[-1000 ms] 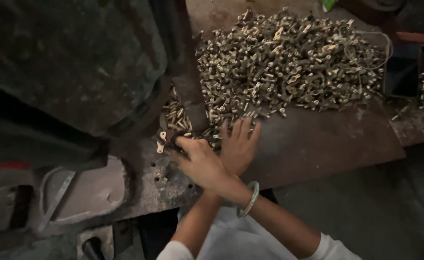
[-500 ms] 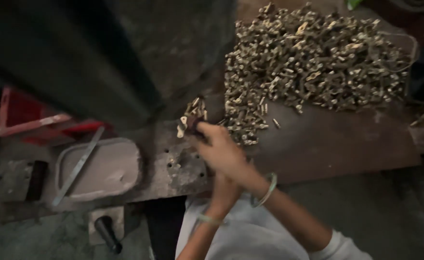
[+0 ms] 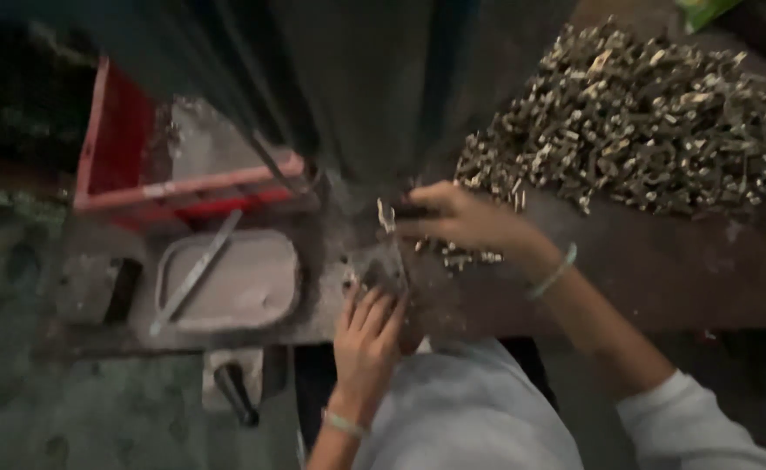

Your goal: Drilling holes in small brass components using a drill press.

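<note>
A big heap of small brass-coloured metal parts (image 3: pixel 653 122) lies on the brown bench top (image 3: pixel 661 278) at the right. My right hand (image 3: pixel 461 219), with a pale bangle on the wrist, reaches left to the foot of a dark machine column (image 3: pixel 374 87), its fingers pinched on a small dark part (image 3: pixel 407 210). A few loose parts (image 3: pixel 461 257) lie just under that hand. My left hand (image 3: pixel 367 338) rests at the bench's front edge, fingers stretched out and touching a small grey metal piece (image 3: pixel 385 271).
A shallow grey tray (image 3: pixel 265 296) with a flat metal strip (image 3: pixel 196 271) lying across it sits left of the hands. Behind it stands a red crate (image 3: pixel 183 187). A dark block (image 3: pixel 122 287) lies further left, and a dark handle (image 3: pixel 235 392) sticks out below the bench.
My left hand has drawn back from the machine to the bench's front edge. The right hand stays at the column's foot. The view has swung left, bringing the red crate in.
</note>
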